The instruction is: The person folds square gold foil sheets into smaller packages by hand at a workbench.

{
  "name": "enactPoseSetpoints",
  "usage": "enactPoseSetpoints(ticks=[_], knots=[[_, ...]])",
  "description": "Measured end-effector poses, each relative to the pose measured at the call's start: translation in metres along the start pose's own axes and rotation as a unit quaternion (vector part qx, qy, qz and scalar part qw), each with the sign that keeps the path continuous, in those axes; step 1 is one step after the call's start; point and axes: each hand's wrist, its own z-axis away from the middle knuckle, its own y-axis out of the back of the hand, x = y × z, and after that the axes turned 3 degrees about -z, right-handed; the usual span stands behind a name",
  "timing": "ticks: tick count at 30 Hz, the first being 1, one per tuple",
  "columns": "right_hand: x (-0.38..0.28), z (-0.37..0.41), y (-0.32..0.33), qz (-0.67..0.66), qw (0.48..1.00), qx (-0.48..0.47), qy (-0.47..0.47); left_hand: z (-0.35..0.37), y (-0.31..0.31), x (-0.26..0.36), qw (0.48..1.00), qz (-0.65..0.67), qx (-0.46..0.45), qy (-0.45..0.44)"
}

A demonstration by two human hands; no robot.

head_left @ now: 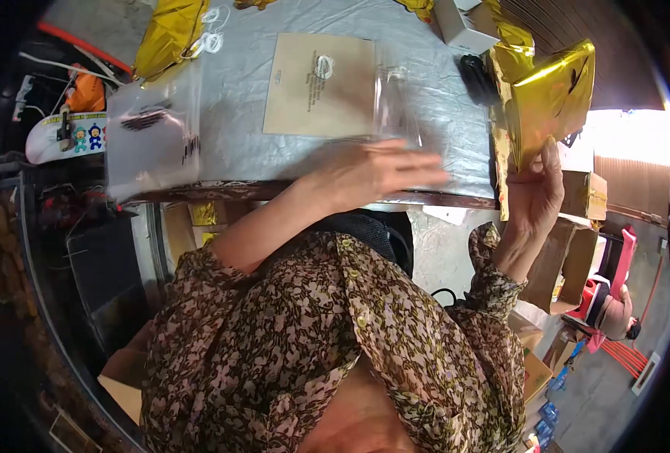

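Note:
My left hand (386, 172) hovers over the front edge of the table, fingers stretched out and somewhat blurred; nothing shows in it. Just beyond it lies a beige printed sheet (293, 87), with a small coil of white cord (323, 67) on top. A clear plastic sleeve (397, 106) sticks out at the sheet's right side. At the table's right edge, my right hand (537, 185) pinches the lower corner of a shiny gold foil bag (554, 94) between thumb and fingers.
Clear plastic bags (154, 143) lie at the table's left end, by gold foil (170, 38) and white cords (208, 41). A black object (477, 79) and a white box (463, 26) sit at the right. Cardboard boxes (573, 264) stand on the right; another person (616, 313) is farther off.

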Motion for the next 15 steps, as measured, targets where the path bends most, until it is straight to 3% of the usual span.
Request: enactPoseSetpoints(ticks=[2, 4, 5, 7, 8, 10, 11, 13, 14, 15], knots=[[0.003, 0.001, 0.003, -0.074, 0.997, -0.019, -0.031, 0.017, 0.015, -0.016, 0.997, -0.065, 0.029, -0.012], [0.018, -0.002, -0.017, -0.104, 0.992, 0.007, -0.071, 0.029, 0.023, -0.024, 0.974, -0.114, 0.153, 0.125], [0.028, -0.005, -0.019, -0.07, 0.995, 0.034, -0.062, 0.027, 0.025, -0.024, 0.974, -0.114, 0.15, 0.123], [0.045, -0.016, -0.046, -0.104, 0.988, 0.01, -0.118, 0.018, 0.034, -0.022, 0.883, 0.103, 0.327, 0.32], [0.049, -0.019, -0.052, -0.104, 0.989, 0.014, -0.103, 0.018, 0.033, -0.025, 0.884, 0.103, 0.326, 0.318], [0.053, -0.027, -0.066, -0.091, 0.992, -0.001, -0.089, 0.022, 0.031, -0.034, 0.86, -0.051, 0.276, 0.426], [0.052, -0.031, -0.064, -0.096, 0.991, -0.008, -0.089, 0.022, 0.034, -0.035, 0.859, -0.052, 0.279, 0.425], [0.049, -0.034, -0.059, -0.091, 0.993, -0.005, -0.079, 0.022, 0.042, -0.036, 0.88, -0.146, 0.163, 0.422], [0.048, -0.035, -0.057, -0.086, 0.994, 0.003, -0.067, 0.015, 0.05, -0.031, 0.88, -0.144, 0.162, 0.422], [0.048, -0.035, -0.055, -0.086, 0.994, 0.004, -0.066, 0.006, 0.058, -0.021, 0.858, -0.192, 0.046, 0.474]])
